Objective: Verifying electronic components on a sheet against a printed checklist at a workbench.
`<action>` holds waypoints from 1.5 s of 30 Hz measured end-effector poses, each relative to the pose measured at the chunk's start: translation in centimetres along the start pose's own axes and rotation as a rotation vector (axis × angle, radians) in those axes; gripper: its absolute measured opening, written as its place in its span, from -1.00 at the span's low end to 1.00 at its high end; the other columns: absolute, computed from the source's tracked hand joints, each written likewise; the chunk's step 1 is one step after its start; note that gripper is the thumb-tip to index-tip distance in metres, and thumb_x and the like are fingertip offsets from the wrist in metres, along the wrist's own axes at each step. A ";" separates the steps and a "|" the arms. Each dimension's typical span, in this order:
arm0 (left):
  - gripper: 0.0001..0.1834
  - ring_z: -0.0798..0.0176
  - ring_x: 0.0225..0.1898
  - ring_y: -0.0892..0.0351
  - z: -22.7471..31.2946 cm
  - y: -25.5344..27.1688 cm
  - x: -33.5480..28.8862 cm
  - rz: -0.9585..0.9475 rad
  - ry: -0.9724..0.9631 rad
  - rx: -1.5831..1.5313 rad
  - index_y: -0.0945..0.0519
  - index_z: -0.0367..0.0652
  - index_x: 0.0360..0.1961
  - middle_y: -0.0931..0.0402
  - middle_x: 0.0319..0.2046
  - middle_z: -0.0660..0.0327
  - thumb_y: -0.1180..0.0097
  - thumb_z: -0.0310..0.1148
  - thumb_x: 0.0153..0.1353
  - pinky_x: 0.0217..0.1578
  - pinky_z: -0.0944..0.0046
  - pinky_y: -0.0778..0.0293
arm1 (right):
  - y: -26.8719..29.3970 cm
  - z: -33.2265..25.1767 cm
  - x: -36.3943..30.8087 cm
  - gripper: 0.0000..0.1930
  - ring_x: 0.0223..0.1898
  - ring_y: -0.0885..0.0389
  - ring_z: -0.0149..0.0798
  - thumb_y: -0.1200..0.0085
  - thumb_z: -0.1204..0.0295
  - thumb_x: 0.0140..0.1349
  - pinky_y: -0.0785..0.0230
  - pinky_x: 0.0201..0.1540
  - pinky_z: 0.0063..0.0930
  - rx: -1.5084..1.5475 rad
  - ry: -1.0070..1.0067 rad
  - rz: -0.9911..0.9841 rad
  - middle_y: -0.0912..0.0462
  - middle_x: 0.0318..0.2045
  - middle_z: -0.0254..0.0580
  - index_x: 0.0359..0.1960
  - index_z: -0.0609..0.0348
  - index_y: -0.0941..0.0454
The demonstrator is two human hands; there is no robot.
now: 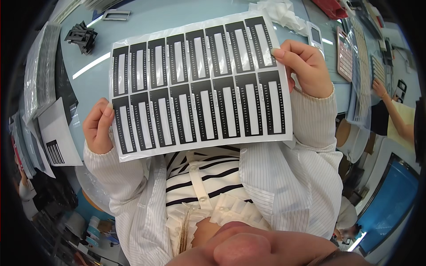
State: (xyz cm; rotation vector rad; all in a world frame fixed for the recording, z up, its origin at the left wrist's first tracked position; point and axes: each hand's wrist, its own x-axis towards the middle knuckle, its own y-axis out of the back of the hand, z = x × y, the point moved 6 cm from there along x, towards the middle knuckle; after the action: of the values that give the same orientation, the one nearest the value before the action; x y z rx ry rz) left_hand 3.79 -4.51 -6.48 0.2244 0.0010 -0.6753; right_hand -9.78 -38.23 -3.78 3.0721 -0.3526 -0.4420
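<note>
A white sheet (287,111) bearing two rows of black rectangular frame-shaped stickers is held up in front of my chest, above the near side of the table (88,84). Each black frame has a long pale window, and glossy film on the sheet catches the light. My left hand (98,127) pinches its left edge around mid-height, thumb on the face towards me. Higher up on the opposite side, my right hand (307,68) grips the right edge between thumb and bent fingers. The sheet tilts slightly, its right end higher.
At the far left are black plastic pieces (81,37) and a grey frame (116,15). Film-wrapped stacks (41,75) line the left edge. Crumpled white wrapping (280,13), a white device with a screen (315,34) and a pink calculator (344,54) lie far right. Another person's hand (379,88) shows beyond.
</note>
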 end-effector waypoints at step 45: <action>-0.78 0.45 -0.59 -0.16 0.9 0.5 -0.8 -0.035 -0.054 -0.047 -0.37 -0.35 -0.66 -0.27 -0.67 0.27 0.07 -0.49 0.09 -0.51 0.46 -0.10 | -0.3 -1.2 -0.7 -0.81 -0.72 -0.29 -0.60 0.07 0.41 0.16 -0.08 -0.65 -0.76 -0.130 0.095 0.072 -0.42 -0.69 -0.41 -0.57 0.22 -0.38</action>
State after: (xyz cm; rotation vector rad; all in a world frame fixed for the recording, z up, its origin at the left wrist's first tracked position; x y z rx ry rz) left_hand 3.44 -3.84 -5.43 0.1606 -0.0312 -0.7156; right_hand -10.06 -37.80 -2.48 2.9304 -0.4126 -0.3022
